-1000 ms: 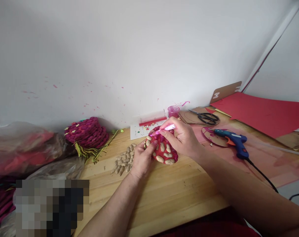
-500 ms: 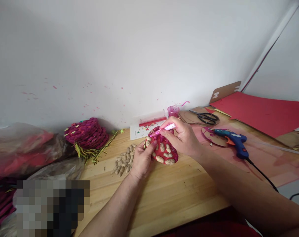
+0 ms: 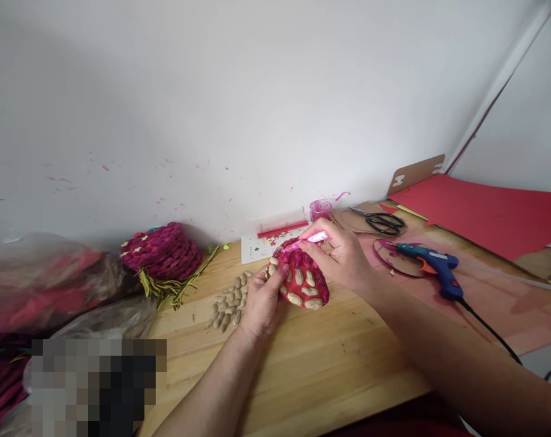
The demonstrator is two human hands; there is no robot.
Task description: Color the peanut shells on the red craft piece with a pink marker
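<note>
My left hand (image 3: 264,297) grips the near left edge of a red disc (image 3: 298,290) with peanuts stuck on it, its thumb pressing on the face. The disc is tilted toward me above the table. Peanuts on its upper and right parts are coated magenta; those at the lower left are bare tan. Pinched in my right hand (image 3: 341,258) is a white paintbrush (image 3: 318,237) stained pink, its tip at the disc's upper part. My fingers partly cover the disc's top. Left of the disc lies a pile of loose peanuts (image 3: 230,300).
A pink paint cup (image 3: 321,210) stands by the wall, near scissors (image 3: 385,223). At right are a blue glue gun (image 3: 439,267), a round cardboard piece (image 3: 396,262) and red sheets (image 3: 489,209). Stacked magenta discs (image 3: 164,252) with yellow-green cords and plastic bags (image 3: 52,279) are at left.
The camera view has shifted slightly, so the scene sits a little lower. The brush tip has moved slightly across the disc's upper part; both hands keep their holds.
</note>
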